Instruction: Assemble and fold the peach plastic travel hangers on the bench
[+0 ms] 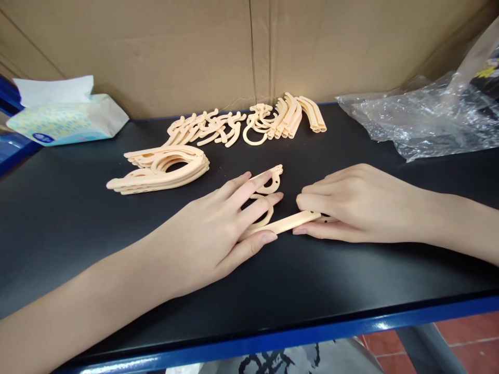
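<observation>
My left hand (206,239) rests over a cream plastic folding hanger (291,222) on the black tabletop. Its thumb presses the hanger's near arm, while the other fingers lie across the curved hook and the far part. At the right end of that arm, my right hand (360,202) is closed in a pinch. A bit of a second piece with a small hole shows between its thumb and fingers; the rest is hidden. To the left, beyond my left forearm, lies a neat stack of folded cream hangers (167,179).
Along the back lie small curved hanger pieces (230,132), loose hooks (255,141) and hollow hanger arms (286,122). A tissue pack (74,122) sits at the back left. Crumpled clear plastic (409,122) covers the right rear. A cardboard wall (175,57) stands behind; a blue edge (312,332) runs in front.
</observation>
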Available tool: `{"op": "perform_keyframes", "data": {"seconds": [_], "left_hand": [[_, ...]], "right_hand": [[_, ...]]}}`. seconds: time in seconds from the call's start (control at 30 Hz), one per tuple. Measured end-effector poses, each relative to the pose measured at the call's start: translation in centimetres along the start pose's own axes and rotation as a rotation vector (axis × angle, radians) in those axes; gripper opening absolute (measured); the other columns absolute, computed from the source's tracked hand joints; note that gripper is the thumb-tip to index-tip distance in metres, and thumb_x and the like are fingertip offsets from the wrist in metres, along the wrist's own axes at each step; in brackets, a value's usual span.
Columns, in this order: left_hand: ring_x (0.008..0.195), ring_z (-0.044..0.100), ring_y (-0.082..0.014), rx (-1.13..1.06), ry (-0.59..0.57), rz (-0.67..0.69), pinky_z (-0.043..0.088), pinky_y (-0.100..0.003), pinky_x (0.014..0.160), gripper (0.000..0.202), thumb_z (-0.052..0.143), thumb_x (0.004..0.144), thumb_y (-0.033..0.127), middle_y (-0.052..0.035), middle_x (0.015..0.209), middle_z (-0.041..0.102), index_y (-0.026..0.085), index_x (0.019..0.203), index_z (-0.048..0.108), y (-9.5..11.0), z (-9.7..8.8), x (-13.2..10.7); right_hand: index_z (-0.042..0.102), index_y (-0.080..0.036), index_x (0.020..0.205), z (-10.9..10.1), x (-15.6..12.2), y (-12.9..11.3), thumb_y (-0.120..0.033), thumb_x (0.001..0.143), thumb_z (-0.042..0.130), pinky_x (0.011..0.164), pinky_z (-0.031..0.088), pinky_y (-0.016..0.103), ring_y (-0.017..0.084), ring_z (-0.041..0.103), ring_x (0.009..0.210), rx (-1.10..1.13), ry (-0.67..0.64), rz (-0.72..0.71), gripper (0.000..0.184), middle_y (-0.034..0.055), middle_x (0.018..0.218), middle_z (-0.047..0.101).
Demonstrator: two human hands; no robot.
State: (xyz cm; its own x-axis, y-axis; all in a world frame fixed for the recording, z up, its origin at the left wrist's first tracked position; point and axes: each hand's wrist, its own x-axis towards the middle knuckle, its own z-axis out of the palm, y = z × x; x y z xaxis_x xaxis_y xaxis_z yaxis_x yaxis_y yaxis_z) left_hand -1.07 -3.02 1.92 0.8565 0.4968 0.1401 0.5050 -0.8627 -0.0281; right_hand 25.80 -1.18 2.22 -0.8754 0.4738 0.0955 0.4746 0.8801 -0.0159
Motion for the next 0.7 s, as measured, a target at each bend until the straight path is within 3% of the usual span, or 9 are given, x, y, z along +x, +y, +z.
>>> {"op": "perform_keyframes", "data": {"seconds": [0.3, 0.53, 0.7], "left_hand": [[0.151, 0.046, -0.0398, 0.033, 0.009, 0.035, 0.043, -0.056, 0.124, 0.061, 0.031, 0.114, 0.047, -0.0236, 0.161, 0.051, 0.003, 0.150, 0.055, 0.01, 0.17, 0.04], [0.150, 0.047, -0.0456, 0.039, -0.047, -0.004, 0.049, -0.063, 0.117, 0.064, 0.033, 0.113, 0.052, -0.0232, 0.169, 0.040, 0.007, 0.156, 0.050, -0.01, 0.24, -0.06], [0.148, 0.050, -0.0438, 0.068, -0.078, -0.006, 0.049, -0.061, 0.117, 0.062, 0.034, 0.113, 0.050, -0.0224, 0.168, 0.040, 0.009, 0.156, 0.050, -0.06, -0.02, 0.00]], "right_hand": [[0.044, -0.023, 0.073, -0.02, -0.02, 0.03, -0.036, 0.110, 0.043, 0.056, 0.020, 0.029, 0.013, 0.037, 0.053, -0.013, 0.012, -0.013, 0.039, -0.0036, 0.062, 0.046], [0.047, -0.023, 0.076, -0.08, 0.18, -0.08, -0.038, 0.108, 0.048, 0.056, 0.019, 0.031, 0.014, 0.038, 0.055, -0.063, -0.053, 0.018, 0.036, -0.0024, 0.063, 0.050], [0.051, -0.022, 0.080, -0.13, 0.51, -0.18, -0.041, 0.107, 0.050, 0.055, 0.017, 0.031, 0.014, 0.036, 0.054, -0.085, -0.071, 0.042, 0.033, -0.0034, 0.062, 0.048]]}}
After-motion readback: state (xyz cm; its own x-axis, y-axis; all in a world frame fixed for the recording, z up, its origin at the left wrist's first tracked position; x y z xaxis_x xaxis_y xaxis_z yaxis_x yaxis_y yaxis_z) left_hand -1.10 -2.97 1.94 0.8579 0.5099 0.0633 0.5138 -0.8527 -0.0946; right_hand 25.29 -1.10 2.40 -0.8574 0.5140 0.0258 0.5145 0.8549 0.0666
